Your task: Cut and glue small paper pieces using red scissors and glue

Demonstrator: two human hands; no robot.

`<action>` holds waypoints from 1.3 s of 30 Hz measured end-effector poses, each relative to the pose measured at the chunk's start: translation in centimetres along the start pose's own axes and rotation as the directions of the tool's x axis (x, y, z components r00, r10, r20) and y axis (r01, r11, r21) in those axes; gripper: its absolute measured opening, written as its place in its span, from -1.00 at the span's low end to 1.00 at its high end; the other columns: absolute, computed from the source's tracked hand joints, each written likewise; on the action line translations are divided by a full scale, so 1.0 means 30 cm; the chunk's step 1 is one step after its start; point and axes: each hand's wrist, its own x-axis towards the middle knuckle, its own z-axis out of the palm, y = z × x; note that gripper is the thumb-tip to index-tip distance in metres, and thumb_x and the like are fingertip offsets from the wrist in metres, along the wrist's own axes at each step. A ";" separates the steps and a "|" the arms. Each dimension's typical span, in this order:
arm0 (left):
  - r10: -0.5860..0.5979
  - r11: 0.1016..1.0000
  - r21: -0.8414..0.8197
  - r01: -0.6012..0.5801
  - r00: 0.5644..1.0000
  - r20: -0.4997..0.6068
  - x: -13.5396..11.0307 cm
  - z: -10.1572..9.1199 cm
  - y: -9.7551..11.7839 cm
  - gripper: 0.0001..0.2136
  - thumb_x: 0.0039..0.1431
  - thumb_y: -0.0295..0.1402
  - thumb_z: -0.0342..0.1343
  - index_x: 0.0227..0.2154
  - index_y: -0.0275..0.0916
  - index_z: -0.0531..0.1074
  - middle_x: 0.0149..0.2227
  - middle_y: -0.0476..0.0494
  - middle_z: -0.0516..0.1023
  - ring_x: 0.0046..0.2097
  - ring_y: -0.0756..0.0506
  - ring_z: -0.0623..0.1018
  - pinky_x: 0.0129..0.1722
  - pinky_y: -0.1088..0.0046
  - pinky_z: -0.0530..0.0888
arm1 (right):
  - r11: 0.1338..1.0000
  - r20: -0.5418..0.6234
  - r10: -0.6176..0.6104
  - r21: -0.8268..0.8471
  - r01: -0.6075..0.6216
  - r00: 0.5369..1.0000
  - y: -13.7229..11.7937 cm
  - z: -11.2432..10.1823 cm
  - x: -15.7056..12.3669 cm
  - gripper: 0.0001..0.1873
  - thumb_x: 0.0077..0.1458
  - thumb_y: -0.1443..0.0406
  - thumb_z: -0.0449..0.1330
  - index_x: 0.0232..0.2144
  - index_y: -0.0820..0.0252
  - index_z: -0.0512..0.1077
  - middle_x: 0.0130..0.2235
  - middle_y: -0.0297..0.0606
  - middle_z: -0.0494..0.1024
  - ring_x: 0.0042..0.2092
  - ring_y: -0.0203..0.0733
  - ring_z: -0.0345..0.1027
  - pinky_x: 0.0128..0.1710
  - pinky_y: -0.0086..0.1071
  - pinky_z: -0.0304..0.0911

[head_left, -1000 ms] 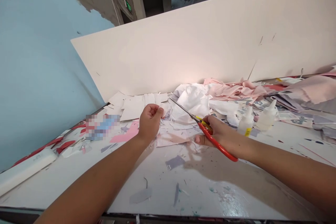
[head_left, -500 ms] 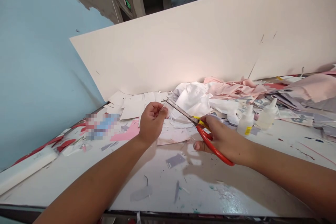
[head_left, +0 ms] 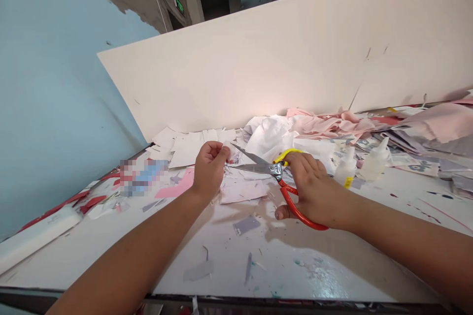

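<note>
My right hand grips a pair of scissors with one red and one yellow handle; the blades are spread open and point left. My left hand is curled in a pinch just left of the blade tips, holding a small pale scrap between the blades. Both hands hover over a white worktable strewn with offcuts. A pale pink sheet lies flat under the scissors.
Two small white glue bottles stand right of my right hand. Piles of white and pink fabric and paper fill the back of the table against a tall white board. Red strips lie at the left edge.
The scissor blades have opened wide and swung down to level. My right hand has turned so the yellow handle shows on top. My left hand has lifted slightly toward the blades.
</note>
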 end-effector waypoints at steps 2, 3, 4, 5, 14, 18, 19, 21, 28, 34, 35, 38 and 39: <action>-0.034 0.999 -0.012 0.034 0.999 0.006 0.004 -0.001 -0.003 -0.88 -0.05 -0.34 0.13 -0.49 -0.21 0.28 -0.57 0.05 0.37 -0.53 0.08 0.37 -0.51 0.55 0.32 | 0.999 -0.053 -0.025 -0.041 0.023 0.998 0.016 0.009 0.005 -0.19 -0.29 -0.12 0.16 -0.07 0.25 0.12 -0.01 0.08 0.22 0.07 0.23 0.01 -0.03 0.02 0.01; -0.047 0.999 -0.015 0.047 0.999 0.014 0.003 -0.001 -0.003 -0.88 -0.05 -0.34 0.12 -0.48 -0.21 0.28 -0.56 0.05 0.38 -0.54 0.08 0.37 -0.52 0.54 0.33 | 0.999 -0.056 -0.019 -0.040 0.017 0.998 0.020 0.008 0.008 -0.21 -0.28 -0.10 0.17 -0.07 0.25 0.11 -0.01 0.08 0.22 0.06 0.22 0.03 -0.04 0.00 0.02; -0.049 0.999 -0.018 0.049 0.998 0.028 0.001 -0.001 -0.002 -0.88 -0.05 -0.34 0.12 -0.48 -0.21 0.28 -0.56 0.05 0.38 -0.55 0.09 0.36 -0.51 0.54 0.33 | 1.000 -0.043 0.002 -0.027 -0.003 0.999 0.022 0.003 0.010 -0.22 -0.28 -0.08 0.17 -0.08 0.24 0.11 -0.02 0.07 0.23 0.04 0.20 0.07 -0.05 -0.03 0.05; -0.041 0.999 -0.022 0.042 0.998 0.049 -0.003 0.000 0.000 -0.88 -0.04 -0.34 0.12 -0.48 -0.21 0.28 -0.57 0.06 0.37 -0.56 0.09 0.36 -0.50 0.53 0.34 | 0.999 -0.012 0.036 -0.003 -0.036 0.999 0.021 -0.005 0.011 -0.23 -0.28 -0.07 0.18 -0.08 0.23 0.11 -0.03 0.05 0.25 0.01 0.18 0.12 -0.09 -0.06 0.10; 0.073 0.995 0.055 -0.082 0.986 0.151 -0.035 0.005 0.024 -0.84 -0.03 -0.28 0.13 -0.47 -0.21 0.27 -0.58 0.05 0.36 -0.49 0.06 0.40 -0.46 0.53 0.37 | 0.951 0.237 0.181 0.205 -0.231 0.955 -0.010 -0.039 0.010 -0.32 -0.25 0.01 0.21 -0.09 0.13 0.11 -0.10 -0.11 0.34 -0.17 0.03 0.30 -0.28 -0.21 0.25; 0.089 0.988 0.109 -0.107 0.983 0.163 -0.039 0.005 0.015 -0.85 -0.02 -0.28 0.13 -0.47 -0.20 0.29 -0.54 0.04 0.39 -0.47 0.06 0.41 -0.44 0.55 0.36 | 0.942 0.284 0.186 0.221 -0.253 0.941 -0.026 -0.049 0.009 -0.38 -0.24 0.01 0.20 -0.15 0.14 0.12 -0.12 -0.12 0.33 -0.21 -0.02 0.29 -0.31 -0.24 0.24; 0.094 0.985 0.125 -0.115 0.983 0.160 -0.041 0.005 0.013 -0.85 -0.02 -0.28 0.13 -0.46 -0.20 0.29 -0.53 0.03 0.39 -0.47 0.06 0.42 -0.44 0.55 0.36 | 0.940 0.303 0.188 0.222 -0.261 0.934 -0.033 -0.054 0.008 -0.39 -0.24 0.00 0.20 -0.17 0.14 0.12 -0.12 -0.12 0.32 -0.21 -0.03 0.28 -0.32 -0.25 0.24; 0.106 0.978 0.164 -0.130 0.983 0.147 -0.046 0.004 0.010 -0.85 -0.02 -0.27 0.13 -0.44 -0.20 0.30 -0.52 0.02 0.40 -0.45 0.04 0.42 -0.43 0.54 0.36 | 0.934 0.334 0.194 0.224 -0.277 0.923 -0.048 -0.065 0.008 -0.42 -0.23 -0.01 0.19 -0.21 0.15 0.11 -0.13 -0.12 0.32 -0.23 -0.06 0.27 -0.34 -0.28 0.23; 0.126 0.958 0.245 -0.152 0.985 0.118 -0.056 0.009 0.002 -0.84 -0.03 -0.23 0.13 -0.47 -0.19 0.32 -0.50 -0.01 0.42 -0.43 0.01 0.43 -0.42 0.51 0.35 | 0.903 0.383 0.205 0.280 -0.325 0.901 -0.069 -0.083 0.006 -0.49 -0.24 0.00 0.20 -0.35 0.13 0.08 -0.31 -0.24 0.34 -0.36 -0.17 0.25 -0.41 -0.34 0.20; 0.095 0.971 0.204 -0.124 0.984 0.148 -0.056 0.010 -0.003 -0.85 -0.05 -0.26 0.15 -0.48 -0.18 0.32 -0.51 -0.01 0.40 -0.43 0.01 0.41 -0.43 0.50 0.35 | 0.891 0.407 0.204 0.300 -0.342 0.890 -0.066 -0.082 0.004 -0.50 -0.22 -0.01 0.20 -0.36 0.14 0.08 -0.39 -0.30 0.31 -0.41 -0.21 0.21 -0.47 -0.39 0.14; 0.088 0.974 0.192 -0.117 0.984 0.152 -0.057 0.010 -0.002 -0.85 -0.05 -0.27 0.15 -0.48 -0.18 0.31 -0.51 -0.01 0.40 -0.44 0.01 0.41 -0.44 0.50 0.35 | 0.892 0.408 0.202 0.298 -0.339 0.890 -0.068 -0.083 0.004 -0.50 -0.22 -0.01 0.19 -0.36 0.14 0.08 -0.38 -0.30 0.31 -0.40 -0.21 0.21 -0.46 -0.39 0.14; 0.069 0.984 0.150 -0.098 0.980 0.186 -0.060 0.013 0.004 -0.86 -0.04 -0.29 0.14 -0.50 -0.19 0.29 -0.53 0.01 0.39 -0.46 0.02 0.40 -0.45 0.50 0.35 | 0.897 0.407 0.196 0.292 -0.331 0.892 -0.069 -0.084 0.007 -0.49 -0.21 -0.02 0.18 -0.35 0.14 0.09 -0.36 -0.29 0.32 -0.38 -0.20 0.21 -0.46 -0.39 0.14; 0.066 0.986 0.135 -0.094 0.977 0.202 -0.061 0.014 0.007 -0.86 -0.03 -0.31 0.13 -0.51 -0.19 0.28 -0.54 0.01 0.39 -0.47 0.03 0.40 -0.45 0.51 0.35 | 0.896 0.406 0.197 0.294 -0.332 0.892 -0.069 -0.083 0.008 -0.49 -0.21 -0.02 0.18 -0.34 0.14 0.10 -0.35 -0.29 0.32 -0.38 -0.20 0.21 -0.46 -0.39 0.15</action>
